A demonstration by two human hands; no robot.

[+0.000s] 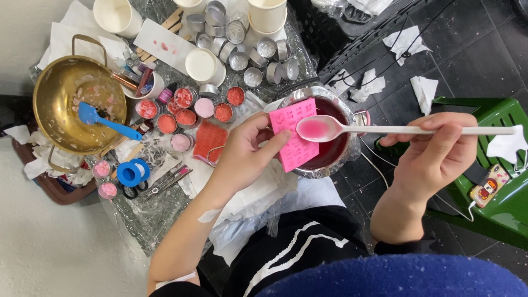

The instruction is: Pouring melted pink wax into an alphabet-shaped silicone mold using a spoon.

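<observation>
Pink card (294, 135) in left hand (242, 157) touches spoon (330, 129) from right hand (434, 157).

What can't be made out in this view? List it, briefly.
Head view only:
- Dark red liquid in the metal pot: much of it is covered by the pink card in the left hand and by the white spoon in the right hand.
- Marks on the card: too small to make out.
- Paper cups: tops cut off by the upper edge.
- Small tins: too small to see inside.
</observation>
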